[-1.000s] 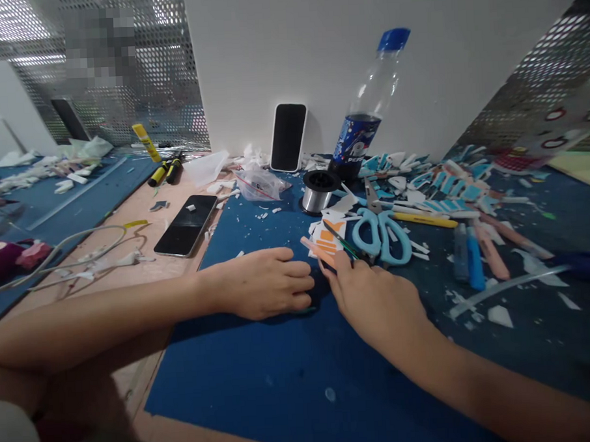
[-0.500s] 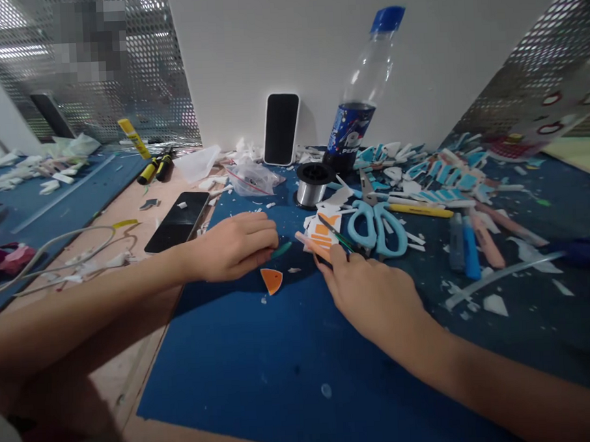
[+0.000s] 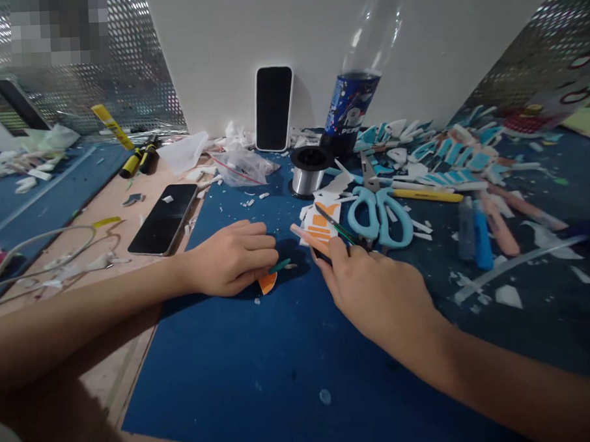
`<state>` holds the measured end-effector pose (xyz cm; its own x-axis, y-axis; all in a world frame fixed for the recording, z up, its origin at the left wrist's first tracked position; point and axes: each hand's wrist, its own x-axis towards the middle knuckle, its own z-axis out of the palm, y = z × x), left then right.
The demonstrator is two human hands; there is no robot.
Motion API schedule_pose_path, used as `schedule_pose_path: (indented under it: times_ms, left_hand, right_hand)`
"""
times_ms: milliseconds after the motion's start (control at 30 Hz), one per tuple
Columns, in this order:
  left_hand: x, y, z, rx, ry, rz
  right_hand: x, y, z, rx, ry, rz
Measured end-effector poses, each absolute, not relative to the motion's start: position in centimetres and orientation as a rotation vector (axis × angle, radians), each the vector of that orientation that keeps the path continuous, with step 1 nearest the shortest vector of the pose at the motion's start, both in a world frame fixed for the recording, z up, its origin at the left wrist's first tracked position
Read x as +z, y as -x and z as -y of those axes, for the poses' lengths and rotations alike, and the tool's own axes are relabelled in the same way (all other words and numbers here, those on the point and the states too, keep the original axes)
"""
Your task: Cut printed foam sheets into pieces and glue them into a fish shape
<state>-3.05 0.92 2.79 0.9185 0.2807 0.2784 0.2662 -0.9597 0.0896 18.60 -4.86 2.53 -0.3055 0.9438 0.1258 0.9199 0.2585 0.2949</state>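
Note:
My left hand (image 3: 233, 259) is closed, with a small teal piece (image 3: 280, 266) sticking out from its fingertips. Partly under those fingers lies an orange wedge-shaped piece (image 3: 268, 284) on the blue mat (image 3: 262, 359). My right hand (image 3: 370, 279) is closed round a pink-orange stick-like tool (image 3: 310, 238). Beyond its fingers lies a white sheet with orange shapes (image 3: 327, 216), with the thin dark blades of a tool (image 3: 331, 218) across it. Light blue scissors (image 3: 380, 217) rest just behind my right hand.
A wire spool (image 3: 308, 171), a cola bottle (image 3: 351, 108) and an upright phone (image 3: 274, 108) stand behind. Another phone (image 3: 164, 219) lies left. White and blue scraps (image 3: 449, 162), a yellow knife (image 3: 428, 195) and pens (image 3: 481, 235) cover the right side.
My left hand has moved towards the orange wedge and now partly covers it. The teal piece now lies over the wedge's edge. The camera view has shifted slightly.

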Motion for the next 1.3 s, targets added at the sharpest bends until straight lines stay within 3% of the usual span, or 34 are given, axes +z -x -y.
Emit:
schedule_pose_path:
  times_ms: [433, 867, 1300]
  left_hand:
    - [2.7, 2.8, -0.9, 0.317, -3.108, -0.404]
    - [3.3, 2.3, -1.1, 0.227, -2.896, -0.448]
    - [4.1, 1.2, -0.5, 0.149, -2.896, -0.482]
  right_hand:
    - [2.7, -18.5, 4.8, 0.452, -1.796, -2.413]
    - [2.8, -18.0, 6.0, 0.764, -1.854, -2.382]
    - [2.8, -18.1, 5.9, 0.687, -1.853, -2.401]
